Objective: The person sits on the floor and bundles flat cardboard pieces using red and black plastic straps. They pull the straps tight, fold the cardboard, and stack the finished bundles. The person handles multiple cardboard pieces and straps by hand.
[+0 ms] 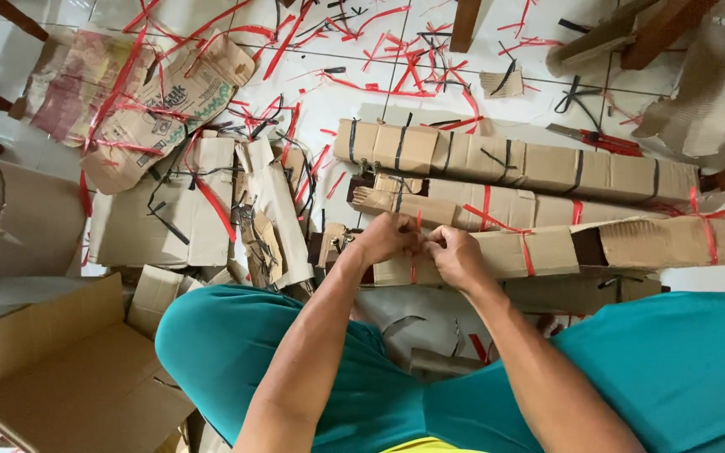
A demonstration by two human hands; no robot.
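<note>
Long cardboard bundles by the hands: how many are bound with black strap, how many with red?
Black-strapped bundle: 1
Red-strapped bundles: 2 (middle bundle; near bundle, its red strap pinched by left hand and right hand)
Total: 3

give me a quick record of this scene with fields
setting: white tiled floor, seen from above
left hand: pinching a red strap on the nearest cardboard bundle
right hand: on the same strap, touching the left hand
behind it: two more long strapped bundles
left side: flattened cardboard, open box
litter: loose red and black straps
clothing: teal trousers
</note>
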